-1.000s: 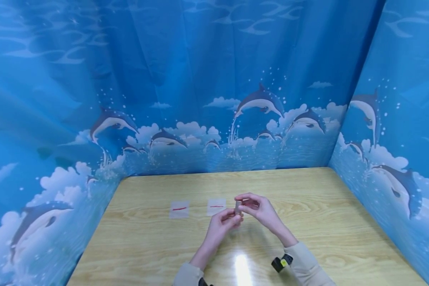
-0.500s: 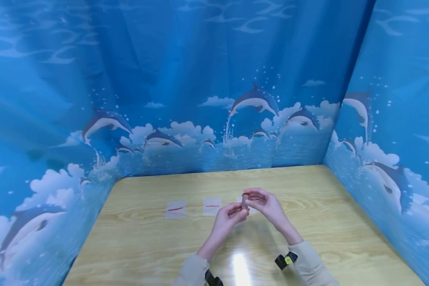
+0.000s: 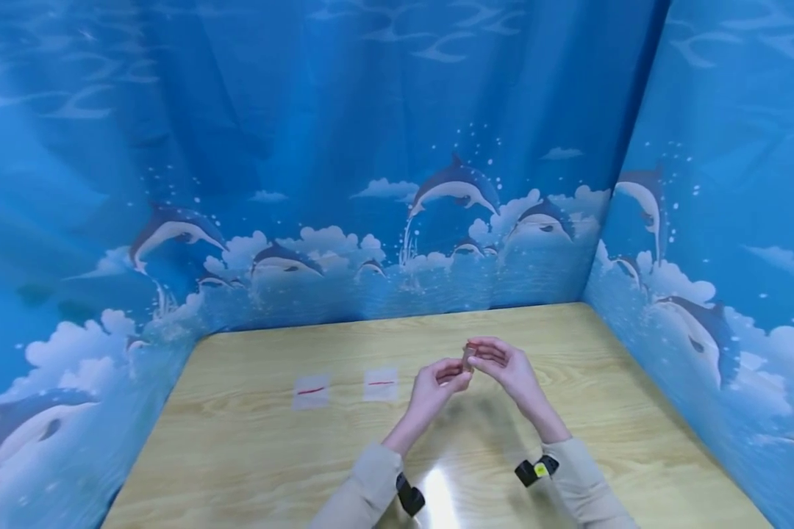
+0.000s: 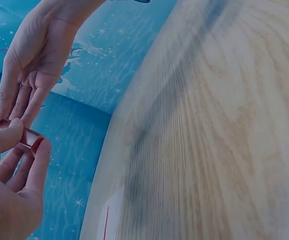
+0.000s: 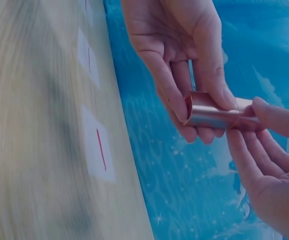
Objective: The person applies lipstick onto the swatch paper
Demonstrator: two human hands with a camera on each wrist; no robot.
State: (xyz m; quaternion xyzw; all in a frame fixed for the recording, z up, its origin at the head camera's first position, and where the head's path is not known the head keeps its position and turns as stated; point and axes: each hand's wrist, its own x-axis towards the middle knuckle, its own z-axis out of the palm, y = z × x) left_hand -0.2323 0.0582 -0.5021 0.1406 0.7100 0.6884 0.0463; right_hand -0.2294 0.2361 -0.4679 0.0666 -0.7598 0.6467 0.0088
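Observation:
A shiny rose-gold lipstick tube [image 5: 212,116] with a seam round its middle is held up over the table between both hands. My left hand [image 3: 434,387] pinches one end between thumb and fingers, and my right hand [image 3: 511,371] grips the other. In the head view the tube [image 3: 468,358] is small and tilted, partly covered by fingers. The left wrist view shows the left thumb lying across the tube [image 4: 29,137], with the right hand [image 4: 39,55] reaching in from above. A recessed end with a dark reddish inside faces the left hand in the right wrist view.
On the wood-grain table [image 3: 271,455] lie white paper squares with red lines, a left one [image 3: 311,391] and a middle one [image 3: 380,384]; a third paper square [image 5: 98,145] shows in the right wrist view. A blue dolphin-print curtain [image 3: 344,286] stands behind and beside the table.
Both hands have moved right and slightly up with the lipstick tube, each keeping its grip. The head view has swung right, so the paper squares and curtain appear farther left.

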